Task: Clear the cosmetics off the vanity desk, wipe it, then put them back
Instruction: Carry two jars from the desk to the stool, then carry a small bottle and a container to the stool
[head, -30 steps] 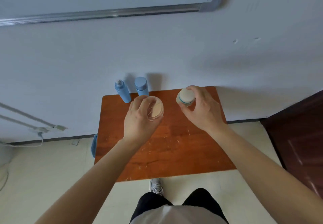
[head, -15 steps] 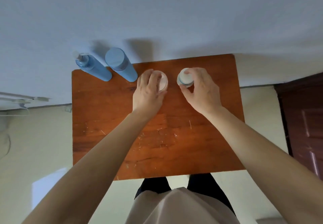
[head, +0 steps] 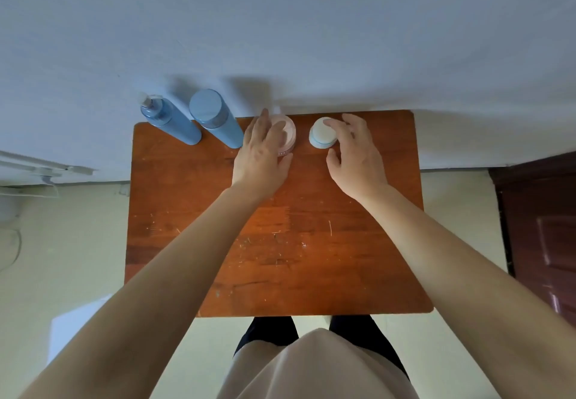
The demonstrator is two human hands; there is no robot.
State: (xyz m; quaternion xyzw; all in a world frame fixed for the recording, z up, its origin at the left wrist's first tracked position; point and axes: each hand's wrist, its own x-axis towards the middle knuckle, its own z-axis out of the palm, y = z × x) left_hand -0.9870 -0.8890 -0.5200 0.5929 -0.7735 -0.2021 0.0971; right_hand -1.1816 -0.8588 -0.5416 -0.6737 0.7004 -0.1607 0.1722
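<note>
Finds four cosmetics in a row along the 12 o'clock edge of the worktop (head: 280, 242), close to the wall. Places the pump bottle (head: 170, 124) at 10 o'clock, the capped bottle (head: 216, 121) just beside it at 11, the pink jar (head: 288, 136) at 12 and the white jar (head: 322, 133) at 1. Records the left hand (head: 261, 152) wide, fingers straight and lying over the pink jar, gripping nothing. Records the right hand (head: 355, 152) wide also, fingers loosely spread, one fingertip at the lid of the white jar, thumb apart from it. Cannot tell whether either hand presses or merely touches.

Judges the putting-back stage near complete. Flags three hazards.
1. Warns against drawing the left hand off toward 9 o'clock: risks clipping the capped bottle, tall and narrow-based, just beside the knuckles, and toppling it into the pump bottle.
2. Warns against dragging the right fingertip: risks sliding the white jar into the pink one.
3. Notes an apparent lean in both bottles; attributes it to the wide lens, unconfirmed.

Sees no cloth; cannot verify the wipe.
</note>
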